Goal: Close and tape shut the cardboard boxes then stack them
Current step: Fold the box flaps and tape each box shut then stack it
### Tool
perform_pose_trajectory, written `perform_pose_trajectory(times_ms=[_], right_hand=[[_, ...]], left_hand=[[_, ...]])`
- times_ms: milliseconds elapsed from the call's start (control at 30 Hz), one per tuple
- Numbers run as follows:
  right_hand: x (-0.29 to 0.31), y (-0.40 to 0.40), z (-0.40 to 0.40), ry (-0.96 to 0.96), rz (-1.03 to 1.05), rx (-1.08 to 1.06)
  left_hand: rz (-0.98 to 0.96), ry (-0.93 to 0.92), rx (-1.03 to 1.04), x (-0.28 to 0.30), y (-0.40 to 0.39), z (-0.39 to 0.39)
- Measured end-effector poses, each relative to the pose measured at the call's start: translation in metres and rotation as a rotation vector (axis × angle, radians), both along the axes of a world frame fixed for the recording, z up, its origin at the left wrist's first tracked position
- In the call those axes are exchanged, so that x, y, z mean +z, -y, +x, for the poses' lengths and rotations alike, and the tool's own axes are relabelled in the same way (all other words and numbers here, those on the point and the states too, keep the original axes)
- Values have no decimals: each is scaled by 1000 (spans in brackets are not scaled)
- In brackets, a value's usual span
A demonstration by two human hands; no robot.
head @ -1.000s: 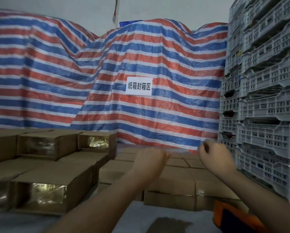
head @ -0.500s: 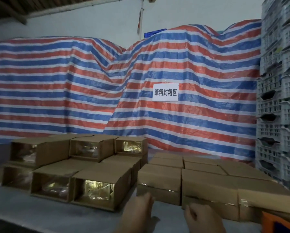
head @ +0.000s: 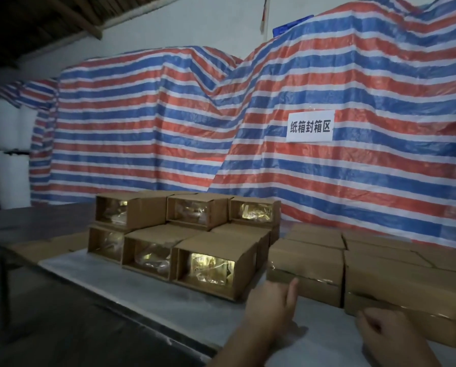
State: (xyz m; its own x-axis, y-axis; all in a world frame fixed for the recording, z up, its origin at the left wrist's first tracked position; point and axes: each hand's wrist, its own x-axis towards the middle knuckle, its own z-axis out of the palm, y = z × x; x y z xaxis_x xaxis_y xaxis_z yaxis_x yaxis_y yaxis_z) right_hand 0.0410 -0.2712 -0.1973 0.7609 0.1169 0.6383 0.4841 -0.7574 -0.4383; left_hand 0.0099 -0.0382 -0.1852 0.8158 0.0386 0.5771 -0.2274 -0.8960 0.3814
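Both hands sit low in the view, at about 5 o'clock. Left hand (head: 270,305) hovers over the white table (head: 131,284) with its fingers straight and relaxed, reaching toward 12 o'clock; it holds nothing, and its fingertips lie just before the front face of the nearest taped box (head: 304,271). Whether they touch it cannot be told. Right hand (head: 385,331) is at 4 o'clock, fingers loosely curled, empty, just in front of another taped box (head: 406,290).

Closed, taped boxes fill the table from 1 to 3 o'clock in tight rows. At 11 o'clock of the left hand lies an open box (head: 213,266) on its side, its shiny wrapped contents showing. More open boxes (head: 147,252) stand beside and behind it, with a second tier stacked on top toward 12 o'clock.

Farther off hangs a red, white and blue striped tarp (head: 168,123), carrying a white paper sign (head: 310,126) with printed characters at 1 o'clock.
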Motion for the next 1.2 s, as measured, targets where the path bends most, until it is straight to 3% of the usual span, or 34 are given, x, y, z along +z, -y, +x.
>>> perform_pose_trajectory(times_ms=[367, 667, 900, 1000, 1200], right_hand=[[9, -12, -21, 56, -70, 26], [142, -177, -12, 368, -18, 332], [192, -308, 0, 468, -61, 447], [207, -358, 9, 495, -91, 453], [211, -437, 30, 530, -129, 480]], left_hand=[[-40, 109, -5, 10, -8, -11], [293, 324, 229, 138, -153, -38], [606, 228, 586, 196, -296, -51], [584, 114, 703, 194, -344, -35], [734, -19, 782, 177, -415, -4]])
